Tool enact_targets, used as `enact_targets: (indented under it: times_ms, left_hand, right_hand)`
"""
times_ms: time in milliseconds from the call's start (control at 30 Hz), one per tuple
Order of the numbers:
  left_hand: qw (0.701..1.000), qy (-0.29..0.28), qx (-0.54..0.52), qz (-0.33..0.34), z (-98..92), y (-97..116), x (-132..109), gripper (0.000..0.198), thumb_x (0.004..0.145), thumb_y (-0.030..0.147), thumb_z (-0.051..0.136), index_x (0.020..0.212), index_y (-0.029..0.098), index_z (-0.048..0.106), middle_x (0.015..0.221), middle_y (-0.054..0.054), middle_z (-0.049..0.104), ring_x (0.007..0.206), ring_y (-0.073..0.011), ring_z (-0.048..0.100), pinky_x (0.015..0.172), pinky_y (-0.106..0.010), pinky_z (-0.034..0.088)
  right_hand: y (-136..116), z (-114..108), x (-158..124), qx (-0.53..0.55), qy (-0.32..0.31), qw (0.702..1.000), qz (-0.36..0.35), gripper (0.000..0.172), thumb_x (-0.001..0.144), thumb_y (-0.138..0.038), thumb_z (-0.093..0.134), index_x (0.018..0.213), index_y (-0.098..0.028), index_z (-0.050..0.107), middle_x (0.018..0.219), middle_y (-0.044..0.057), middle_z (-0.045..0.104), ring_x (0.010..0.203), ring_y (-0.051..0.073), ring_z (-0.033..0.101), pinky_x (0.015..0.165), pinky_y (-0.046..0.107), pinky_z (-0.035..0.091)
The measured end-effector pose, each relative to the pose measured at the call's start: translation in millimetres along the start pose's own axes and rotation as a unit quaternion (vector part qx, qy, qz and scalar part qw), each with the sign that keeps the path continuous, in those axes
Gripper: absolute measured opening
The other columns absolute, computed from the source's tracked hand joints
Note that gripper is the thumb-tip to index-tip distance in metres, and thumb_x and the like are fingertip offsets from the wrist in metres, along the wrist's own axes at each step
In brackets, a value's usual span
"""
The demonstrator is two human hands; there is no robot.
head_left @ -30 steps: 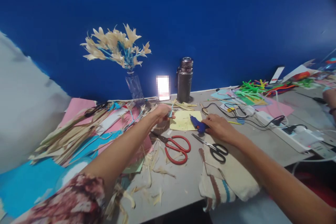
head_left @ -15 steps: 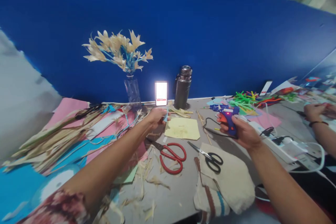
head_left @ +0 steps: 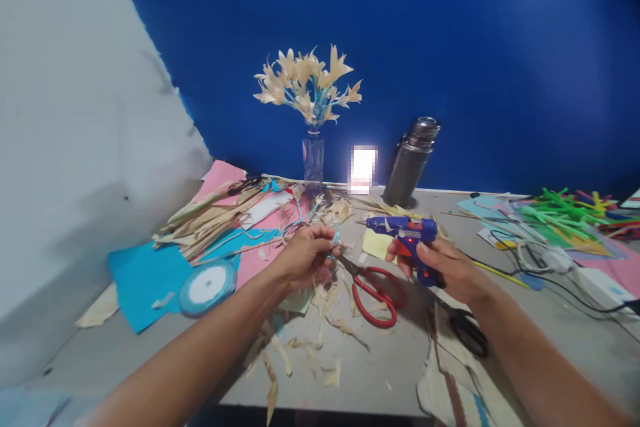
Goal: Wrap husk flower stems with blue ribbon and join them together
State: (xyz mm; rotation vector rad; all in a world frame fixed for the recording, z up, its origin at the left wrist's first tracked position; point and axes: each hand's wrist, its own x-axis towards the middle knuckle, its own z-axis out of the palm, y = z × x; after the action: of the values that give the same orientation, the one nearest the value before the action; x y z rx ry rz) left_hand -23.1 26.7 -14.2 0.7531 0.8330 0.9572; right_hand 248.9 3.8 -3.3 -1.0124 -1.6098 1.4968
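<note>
My left hand (head_left: 303,257) pinches a thin light-blue strip (head_left: 336,238), perhaps ribbon, between thumb and fingers; its lower part is hidden by the hand. Around the grip of a blue hot glue gun (head_left: 400,227) my right hand (head_left: 453,267) is closed, with the nozzle pointing left toward the strip but apart from it. A red light glows on the gun's side. Below and between the hands lie red-handled scissors (head_left: 383,322). Yellow paper (head_left: 374,245) sits behind the gun, partly covered. Black-handled scissors (head_left: 454,320) rest on a cloth (head_left: 440,377) under my right forearm.
Dried pale flowers (head_left: 305,77) stand in a clear bottle (head_left: 313,163) near the blue wall, beside a lit phone (head_left: 363,170) and a metal flask (head_left: 407,170). Dried husks (head_left: 215,213) and a ribbon spool (head_left: 231,287) lie left. Green pipe cleaners (head_left: 555,217) and a power strip (head_left: 600,287) are right.
The view has turned left. Both hands have come closer together, bringing the glue gun near the blue strip. The other person's hands at the right are out of view.
</note>
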Motion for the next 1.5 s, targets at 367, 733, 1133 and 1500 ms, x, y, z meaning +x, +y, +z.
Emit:
enact_targets:
  times_ms: [367, 733, 1133, 1500]
  left_hand:
    - [0.999, -0.029, -0.002, -0.018, -14.5, -14.4, 2.4, 0.014, 0.075, 0.022, 0.074, 0.079, 0.012, 0.064, 0.052, 0.000, 0.058, 0.034, -0.0042, 0.041, 0.039, -0.019, 0.034]
    - [0.997, 0.051, 0.044, 0.029, -9.6, -19.6, -1.1, 0.024, 0.073, 0.023, 0.077, 0.089, 0.015, 0.061, 0.056, 0.002, 0.061, 0.036, -0.0061, 0.047, 0.040, -0.019, 0.038]
    - [0.996, 0.058, 0.041, 0.046, -7.8, -20.5, -2.1, 0.027, 0.072, 0.024, 0.078, 0.090, 0.015, 0.061, 0.057, 0.002, 0.063, 0.036, -0.0061, 0.048, 0.040, -0.019, 0.039]
    - [0.997, 0.058, 0.031, 0.036, -10.5, -21.8, 0.9, 0.026, 0.072, 0.023, 0.078, 0.090, 0.015, 0.062, 0.058, 0.001, 0.063, 0.036, -0.0059, 0.048, 0.040, -0.018, 0.037]
  right_hand:
    - [25.8, 23.2, 4.5, -0.007, 0.001, 1.000, -0.016, 0.046, 0.092, -0.056, 0.053, 0.110, -0.016, 0.068, 0.093, 0.011, 0.068, 0.068, 0.017, 0.053, 0.060, 0.029, 0.043]
    - [26.4, 24.9, 5.2, -0.049, -0.036, 0.997, -0.045, 0.044, 0.096, -0.054, 0.048, 0.111, -0.016, 0.065, 0.093, 0.009, 0.066, 0.067, 0.015, 0.049, 0.059, 0.028, 0.039]
    - [32.6, 21.3, 2.7, -0.079, -0.034, 0.996, -0.025, 0.047, 0.096, -0.056, 0.047, 0.105, -0.015, 0.066, 0.082, 0.007, 0.065, 0.067, 0.016, 0.052, 0.060, 0.028, 0.039]
    - [30.4, 24.1, 3.2, -0.078, -0.029, 0.996, -0.021, 0.046, 0.095, -0.057, 0.047, 0.104, -0.015, 0.066, 0.088, 0.008, 0.065, 0.068, 0.015, 0.051, 0.061, 0.027, 0.040]
